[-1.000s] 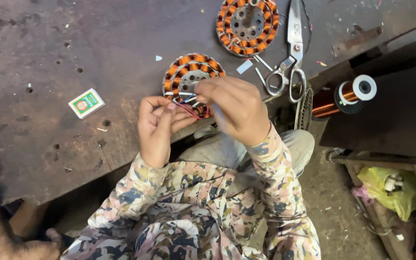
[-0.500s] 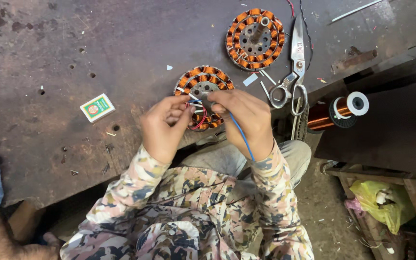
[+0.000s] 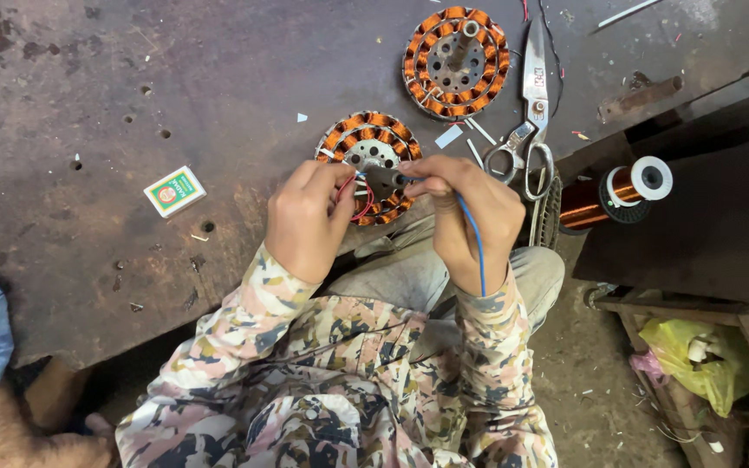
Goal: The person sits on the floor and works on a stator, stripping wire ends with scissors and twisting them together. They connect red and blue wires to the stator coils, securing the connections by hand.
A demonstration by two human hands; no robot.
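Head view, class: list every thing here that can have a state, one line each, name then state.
Left hand: grip closed on red wire by the near stator.
Right hand: grip closed on blue wire.
Near stator: lying flat, copper-wound, at the bench edge.
Far stator: lying flat, untouched.
Scissors: blades closed, lying on the bench.
Copper wire spool: on its side, partly wound.
Matchbox: closed, flat.

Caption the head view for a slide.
Both hands, left and right, work a blue wire at a copper-wound stator on a metal bench.
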